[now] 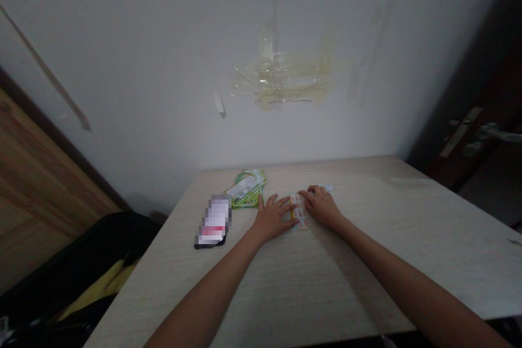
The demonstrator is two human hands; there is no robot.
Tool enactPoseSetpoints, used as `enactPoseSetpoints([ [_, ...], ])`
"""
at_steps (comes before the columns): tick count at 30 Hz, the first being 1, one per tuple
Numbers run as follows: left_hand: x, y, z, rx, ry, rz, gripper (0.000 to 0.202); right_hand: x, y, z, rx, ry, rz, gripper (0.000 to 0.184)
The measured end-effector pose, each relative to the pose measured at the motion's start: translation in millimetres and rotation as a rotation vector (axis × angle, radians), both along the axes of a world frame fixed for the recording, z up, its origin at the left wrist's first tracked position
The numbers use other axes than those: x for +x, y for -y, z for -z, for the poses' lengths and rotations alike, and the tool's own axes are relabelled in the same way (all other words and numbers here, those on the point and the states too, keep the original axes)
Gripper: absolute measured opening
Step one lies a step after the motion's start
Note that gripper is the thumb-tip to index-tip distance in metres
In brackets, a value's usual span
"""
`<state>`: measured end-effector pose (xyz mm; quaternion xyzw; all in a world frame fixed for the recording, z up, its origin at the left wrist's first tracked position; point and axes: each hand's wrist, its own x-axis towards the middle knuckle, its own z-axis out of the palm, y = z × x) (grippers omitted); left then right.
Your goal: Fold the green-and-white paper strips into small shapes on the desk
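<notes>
A small printed paper card [299, 212] in white, orange and green lies on the table between my hands. My left hand [272, 217] rests flat with its fingers spread, thumb and a fingertip on the card's left side. At the upper right of the card, my right hand [323, 207] has its fingers bent and drawn together against the card; whatever they may grip is hidden. A small pale slip [327, 188] shows just beyond the right knuckles. Left of my left hand is a loose pile of green and white printed papers [247, 189].
A phone [215, 220] with a blurred screen lies on the left of the pale wooden table [261, 293]. The wall [163, 92] behind carries peeling clear tape [281, 81]. A dark bag [110, 250] with yellow cloth is beside the table; a door handle [497, 133] is at right.
</notes>
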<state>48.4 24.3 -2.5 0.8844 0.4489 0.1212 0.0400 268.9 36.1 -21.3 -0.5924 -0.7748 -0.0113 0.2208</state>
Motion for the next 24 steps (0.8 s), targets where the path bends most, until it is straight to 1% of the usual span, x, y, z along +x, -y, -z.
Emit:
enactPoseSetpoints([
  [3, -0.2, 0.5, -0.8, -0.006, 0.010, 0.004, 0.049, 3.2, -0.5, 1.4, 0.005, -0.040, -0.036, 0.037],
  [8, -0.1, -0.5, 0.0, -0.014, 0.016, 0.007, 0.049, 8.3, -1.2, 2.8, 0.016, -0.128, -0.128, 0.029],
  [15, 0.0, 0.1, 0.6, -0.001, 0.012, -0.004, 0.049, 12.0, -3.9, 4.7, 0.037, -0.159, -0.165, 0.030],
  [19, -0.2, 0.5, 0.8, 0.002, 0.020, 0.002, 0.049, 17.1, -5.9, 7.5, 0.029, -0.159, -0.204, 0.036],
  [24, -0.3, -1.0, 3.4, 0.007, 0.021, -0.006, 0.050, 22.6, -5.6, 7.5, -0.029, -0.115, -0.250, 0.049],
])
